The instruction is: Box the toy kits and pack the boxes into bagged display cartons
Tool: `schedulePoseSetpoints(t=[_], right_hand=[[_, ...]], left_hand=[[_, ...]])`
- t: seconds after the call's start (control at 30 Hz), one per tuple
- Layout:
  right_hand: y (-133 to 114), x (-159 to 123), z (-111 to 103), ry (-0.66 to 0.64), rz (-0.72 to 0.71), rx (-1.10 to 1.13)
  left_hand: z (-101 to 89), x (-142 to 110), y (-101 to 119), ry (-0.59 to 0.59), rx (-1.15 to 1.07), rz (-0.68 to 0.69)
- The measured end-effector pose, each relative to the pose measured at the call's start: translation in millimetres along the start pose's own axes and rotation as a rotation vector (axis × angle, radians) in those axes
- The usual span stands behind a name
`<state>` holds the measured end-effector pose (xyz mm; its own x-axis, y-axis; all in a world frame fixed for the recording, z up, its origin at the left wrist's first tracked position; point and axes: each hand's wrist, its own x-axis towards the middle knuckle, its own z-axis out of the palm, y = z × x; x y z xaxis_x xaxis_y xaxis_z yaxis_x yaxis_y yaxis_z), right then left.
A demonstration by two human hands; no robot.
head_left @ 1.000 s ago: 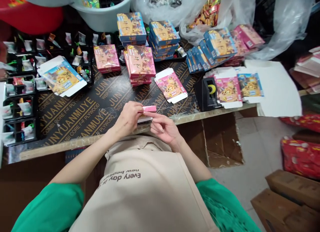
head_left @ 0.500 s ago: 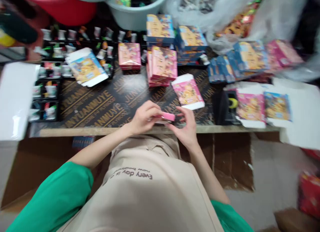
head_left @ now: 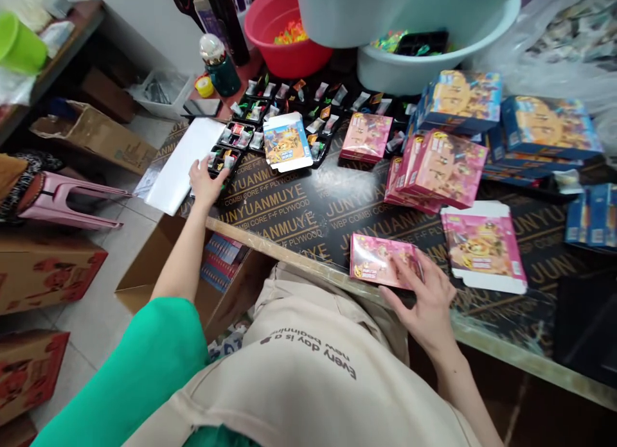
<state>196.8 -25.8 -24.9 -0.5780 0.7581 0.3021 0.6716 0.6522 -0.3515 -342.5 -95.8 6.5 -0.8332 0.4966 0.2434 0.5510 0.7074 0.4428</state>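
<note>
My left hand (head_left: 207,185) reaches to the near end of the rows of black plastic trays. Its thumb and fingers span a black tray (head_left: 226,157) holding small wrapped pieces. A pink box (head_left: 373,257) lies flat at the table's front edge, its printed face up. My right hand (head_left: 427,299) grips that box's right end, with fingers over the top and the thumb along the near side. Right of this hand lies a flat unfolded pink carton (head_left: 482,248) with white flaps. A similar blue carton (head_left: 288,142) rests across the trays.
Stacked pink boxes (head_left: 446,167) and blue boxes (head_left: 460,100) stand beyond my right hand. A white sheet (head_left: 186,167) lies at the table's left end. Pale blue tubs (head_left: 434,65) and a red basin (head_left: 289,55) line the back. An open cardboard box (head_left: 159,254) sits below the front edge.
My left hand has left the pink box and moved left to the trays. The box now lies flat under my right hand. The view has swung left.
</note>
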Motion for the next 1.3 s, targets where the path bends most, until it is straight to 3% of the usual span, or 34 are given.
schedulePoseSetpoints(t=[0.07,0.17,0.4,0.57,0.73,0.87,0.93,0.97,1.07,1.13,1.2,1.3], right_hand=[[6,1,4,-0.004,0.074,-0.027],[15,1,11,-0.071,0.145,-0.041],[20,0,15,-0.123,0.158,-0.036],[4,14,19,-0.134,0.132,0.01],[-31,28,31,-0.202,0.07,0.062],[-52,43,34,-0.192,0.019,0.152],[-64,61,30,-0.084,0.01,0.234],[-73,73,28,-0.02,-0.006,0.284],[-114,122,28,0.05,-0.146,0.428],[-149,156,41,-0.074,-0.307,0.472],[-183,186,62,-0.27,-0.443,0.443],[-217,216,100,-0.529,-0.503,0.302]], left_hand=[[-4.2,11,-15,-0.121,0.094,0.001],[-0.6,8,-22,-0.244,0.135,0.096],[10.1,-26,-12,-0.237,0.174,0.202],[16.8,-54,14,-0.256,0.155,0.269],[28.6,-76,52,-0.209,0.103,0.175],[27.2,-93,79,-0.014,0.013,0.157],[26.3,-111,95,0.052,-0.11,0.265],[26.8,-123,105,0.004,-0.182,0.364],[33.5,-163,137,-0.408,-0.252,0.776],[40.4,-187,153,-0.62,-0.207,0.973],[47.6,-202,162,-0.651,-0.152,1.089],[58.4,-210,163,-0.649,-0.023,1.194]])
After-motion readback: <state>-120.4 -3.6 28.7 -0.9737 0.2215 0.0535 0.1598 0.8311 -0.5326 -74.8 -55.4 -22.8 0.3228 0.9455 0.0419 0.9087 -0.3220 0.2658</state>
